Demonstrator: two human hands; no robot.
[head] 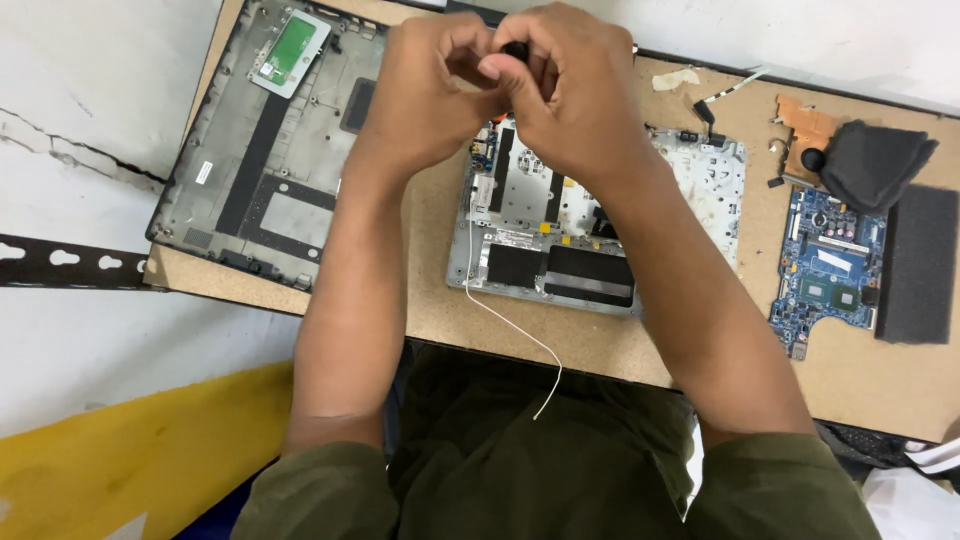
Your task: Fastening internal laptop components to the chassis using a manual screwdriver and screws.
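Both my hands meet above the far end of an opened laptop chassis (560,240) on a brown board. My left hand (425,90) and my right hand (570,90) are closed together around a small black object (516,48), mostly hidden by the fingers. A thin white wire (510,325) trails from the chassis over the table's near edge.
A grey laptop bottom cover (265,150) with a green pad lies at the left. A blue circuit board (825,265), a copper heat sink with a black fan (860,155) and a dark foam block (915,265) lie at the right. The table edge runs just in front of my body.
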